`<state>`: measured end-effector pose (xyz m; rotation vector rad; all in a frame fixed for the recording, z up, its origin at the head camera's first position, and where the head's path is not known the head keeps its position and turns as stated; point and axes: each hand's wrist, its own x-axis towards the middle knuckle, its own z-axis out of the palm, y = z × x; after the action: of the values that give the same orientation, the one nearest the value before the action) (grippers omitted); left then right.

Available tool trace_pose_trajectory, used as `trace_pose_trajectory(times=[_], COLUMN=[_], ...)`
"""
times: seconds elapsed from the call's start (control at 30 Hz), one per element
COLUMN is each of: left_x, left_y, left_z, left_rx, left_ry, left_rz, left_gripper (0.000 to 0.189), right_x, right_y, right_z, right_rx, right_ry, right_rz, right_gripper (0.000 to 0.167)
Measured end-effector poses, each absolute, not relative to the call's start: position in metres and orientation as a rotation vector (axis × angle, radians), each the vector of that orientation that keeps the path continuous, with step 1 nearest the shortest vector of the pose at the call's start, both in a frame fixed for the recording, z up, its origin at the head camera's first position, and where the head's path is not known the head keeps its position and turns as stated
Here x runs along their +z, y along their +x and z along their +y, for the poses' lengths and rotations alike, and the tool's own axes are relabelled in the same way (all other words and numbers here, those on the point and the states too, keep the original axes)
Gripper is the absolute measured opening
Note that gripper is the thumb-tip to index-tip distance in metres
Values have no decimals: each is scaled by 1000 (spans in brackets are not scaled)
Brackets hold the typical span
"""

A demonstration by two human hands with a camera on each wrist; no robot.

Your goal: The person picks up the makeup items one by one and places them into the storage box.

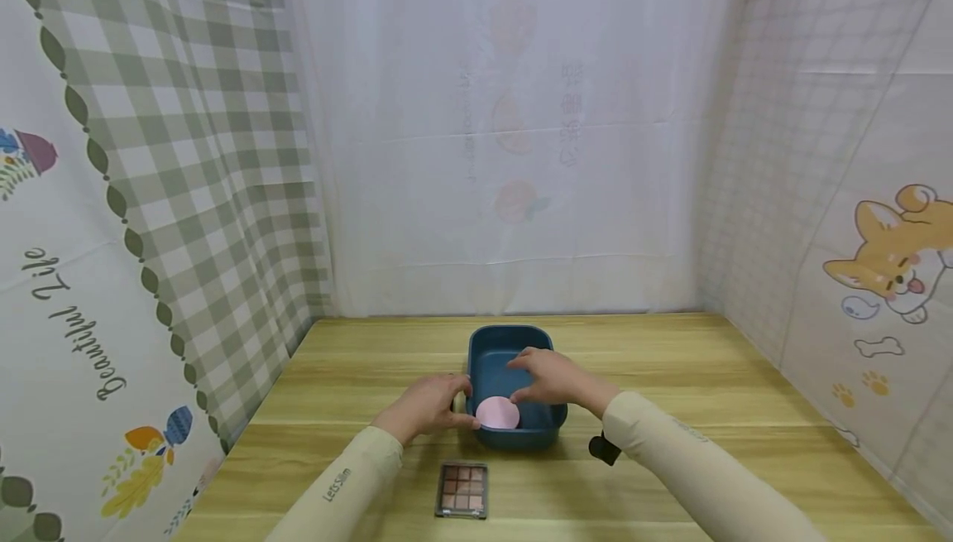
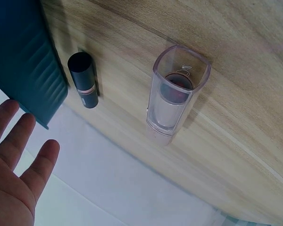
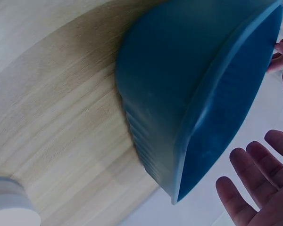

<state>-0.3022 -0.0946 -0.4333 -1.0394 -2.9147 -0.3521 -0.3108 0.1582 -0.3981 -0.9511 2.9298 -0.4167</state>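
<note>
A deep blue bin [image 1: 514, 440] stands on the table, with a round pink disc [image 1: 497, 413] at its front left corner. My left hand [image 1: 432, 406] is at the bin's left wall, its thumb tip beside the disc. In the left wrist view the fingers [image 2: 40, 167] of that hand are spread and loosely straight. My right hand [image 1: 547, 376] reaches in over the bin from the right, its thumb close to the disc. The right wrist view shows the right fingers [image 3: 252, 174] apart beside the bin's rim, holding nothing.
An eyeshadow palette [image 1: 462, 490] lies in front of the bin. The left wrist view shows a black lipstick tube [image 2: 83, 80] and a clear-topped pinkish container [image 2: 172, 103] on the wood. A white round jar [image 3: 12, 205] appears in the right wrist view. Curtains [image 1: 514, 194] surround the table.
</note>
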Motion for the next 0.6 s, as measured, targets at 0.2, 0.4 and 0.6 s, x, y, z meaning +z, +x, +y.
trace_pose_trajectory(times=[0.2, 0.4, 0.6], left_x=[-435, -434, -433], left_y=[-303, -302, -301], left_z=[-96, -96, -94], left_rx=[-356, -359, -339], left_ry=[-1043, -1030, -1024], left_rz=[-2901, -2904, -2904], left_gripper=[47, 48, 48], right_x=[-391, -385, -380], right_y=[-305, -299, -294], right_z=[170, 185, 206], right_rx=[-448, -418, -449], right_ry=[-990, -1039, -1023], right_rz=[2941, 2955, 3006], right_gripper=[56, 58, 58])
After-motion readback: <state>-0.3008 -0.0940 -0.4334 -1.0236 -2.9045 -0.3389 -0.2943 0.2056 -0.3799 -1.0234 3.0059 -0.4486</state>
